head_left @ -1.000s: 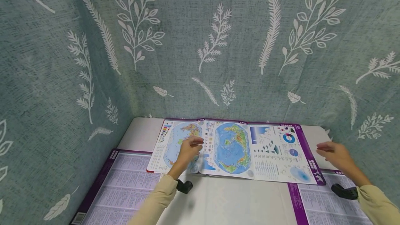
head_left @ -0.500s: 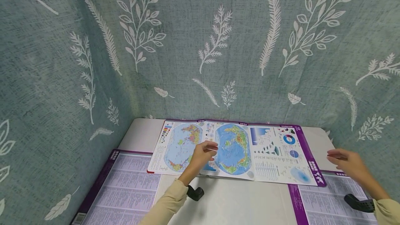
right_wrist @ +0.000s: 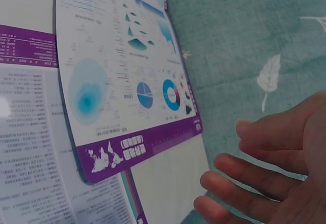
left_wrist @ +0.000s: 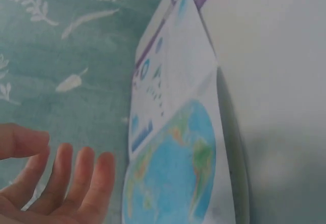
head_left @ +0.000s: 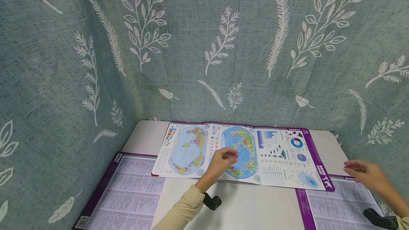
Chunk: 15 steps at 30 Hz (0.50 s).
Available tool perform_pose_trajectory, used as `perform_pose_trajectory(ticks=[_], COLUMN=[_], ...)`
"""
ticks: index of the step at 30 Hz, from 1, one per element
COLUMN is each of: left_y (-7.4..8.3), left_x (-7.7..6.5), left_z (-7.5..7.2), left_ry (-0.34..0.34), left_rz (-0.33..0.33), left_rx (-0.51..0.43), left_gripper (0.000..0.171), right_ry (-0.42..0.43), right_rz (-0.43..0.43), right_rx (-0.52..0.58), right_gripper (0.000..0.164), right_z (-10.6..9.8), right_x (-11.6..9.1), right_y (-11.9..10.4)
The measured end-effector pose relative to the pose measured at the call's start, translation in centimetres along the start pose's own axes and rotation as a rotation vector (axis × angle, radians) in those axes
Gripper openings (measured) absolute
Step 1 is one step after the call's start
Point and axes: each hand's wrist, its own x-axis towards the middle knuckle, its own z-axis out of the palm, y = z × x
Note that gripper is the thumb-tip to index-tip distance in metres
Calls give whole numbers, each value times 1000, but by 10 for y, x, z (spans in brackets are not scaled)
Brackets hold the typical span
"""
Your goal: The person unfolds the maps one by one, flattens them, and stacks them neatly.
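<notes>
A fold-out world map [head_left: 271, 173] lies spread across the back of the white table, with two ocean maps, charts and a purple right border. Over its middle panel hovers my left hand [head_left: 222, 162], fingers loosely bent and holding nothing; the left wrist view shows the fingers [left_wrist: 94, 178] spread apart from the map. My right hand [head_left: 367, 175] is in the air beyond the map's right end, above the right purple-edged sheet [head_left: 343, 201]. In the right wrist view its relaxed fingers [right_wrist: 244, 183] are empty, beside the map's purple border [right_wrist: 137, 155].
Another purple-edged text sheet [head_left: 131, 191] lies on the left of the white table [head_left: 249, 208]. Green cloth with white leaf prints [head_left: 191, 45] hangs behind and along both sides. Each wrist wears a black device [head_left: 212, 201].
My left hand has moved right, from the left map panel to over the middle one. My right hand has drawn away to the right and nearer. The map stays in place.
</notes>
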Motion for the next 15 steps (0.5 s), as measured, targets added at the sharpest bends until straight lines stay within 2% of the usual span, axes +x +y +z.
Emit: perform_pose_trajectory(ticks=[6,15], left_y=[-3,-10], left_x=[2,1], left_z=[19,50], left_ry=[-18,-67], left_rz=[-28,-67], left_rx=[-33,-84], left_gripper=[20,18], right_ry=[-3,-103], right_rz=[24,173], right_rx=[0,60], right_gripper=[47,63], right_z=[-2,-5], right_x=[-8,-29], right_y=[10,35])
